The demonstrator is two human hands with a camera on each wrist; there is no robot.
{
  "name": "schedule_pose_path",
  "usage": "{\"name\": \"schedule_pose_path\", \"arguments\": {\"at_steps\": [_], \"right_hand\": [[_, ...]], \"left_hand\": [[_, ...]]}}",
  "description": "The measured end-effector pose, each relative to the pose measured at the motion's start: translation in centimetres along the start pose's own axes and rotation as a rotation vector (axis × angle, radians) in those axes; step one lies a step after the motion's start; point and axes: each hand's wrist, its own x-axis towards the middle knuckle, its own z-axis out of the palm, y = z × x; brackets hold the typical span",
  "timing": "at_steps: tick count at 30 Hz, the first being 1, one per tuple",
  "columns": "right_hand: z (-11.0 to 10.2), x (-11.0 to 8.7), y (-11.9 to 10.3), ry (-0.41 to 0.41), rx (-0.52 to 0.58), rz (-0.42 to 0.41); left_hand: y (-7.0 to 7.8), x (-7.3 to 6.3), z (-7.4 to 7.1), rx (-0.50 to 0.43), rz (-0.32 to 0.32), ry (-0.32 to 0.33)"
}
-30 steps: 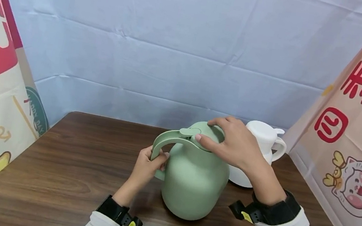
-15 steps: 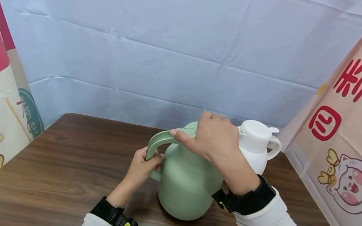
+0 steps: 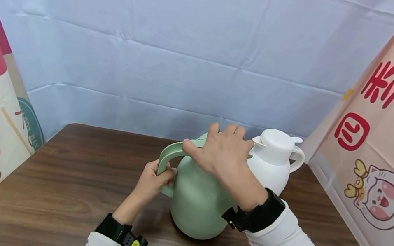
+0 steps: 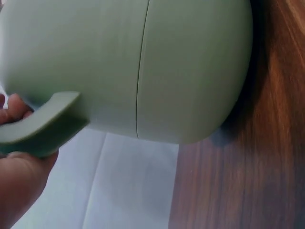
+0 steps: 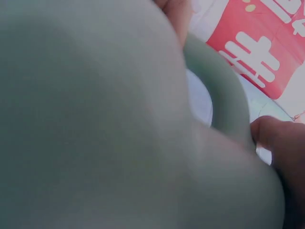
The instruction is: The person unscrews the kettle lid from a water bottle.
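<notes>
A pale green vacuum jug (image 3: pixel 201 200) stands upright on the brown wooden table, its handle (image 3: pixel 168 152) pointing left. My left hand (image 3: pixel 150 181) grips the lower part of that handle; in the left wrist view the thumb and fingers (image 4: pixel 21 176) wrap it close to the body. Over the jug's top lies my right hand (image 3: pixel 223 151), holding the lid, with fingers bent over the far side and the thumb by the upper end of the handle. Most of the lid is hidden beneath this hand. The right wrist view shows the thumb (image 5: pixel 269 131) beside the green handle.
Just behind and right of the green jug stands a white jug (image 3: pixel 274 162), its handle to the right. Pale blue cloth (image 3: pixel 154 51) hangs behind the wooden table (image 3: pixel 61 188). Printed banners (image 3: pixel 382 164) flank both sides.
My right hand has turned and shifted left over the green jug's lid, its thumb now by the handle's upper end. My left hand keeps its hold. The camera view has shifted slightly.
</notes>
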Motion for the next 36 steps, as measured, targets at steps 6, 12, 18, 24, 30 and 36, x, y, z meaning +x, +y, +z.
{"name": "schedule_pose_path", "arguments": {"at_steps": [6,12,18,24,30,36], "right_hand": [[0.1,-0.1,-0.3,-0.005,0.016,0.014],[0.3,-0.1,-0.4,0.038,0.054,-0.016],[0.6,-0.3,0.1,0.126,0.131,-0.087],[1.2,-0.7,1.2,0.194,0.167,-0.217],[1.8,-0.8,2.2,0.242,0.225,-0.338],[2.0,-0.6,3.7,0.242,0.328,-0.470]], "left_hand": [[0.1,0.2,-0.3,-0.010,0.009,-0.046],[0.0,0.3,-0.6,-0.015,0.014,-0.059],[-0.1,0.4,-0.8,-0.035,0.032,-0.069],[-0.5,0.2,-0.9,-0.059,0.059,-0.090],[-0.6,0.1,-0.7,-0.051,0.018,-0.053],[-1.9,0.4,-0.8,-0.084,-0.008,-0.056]]}}
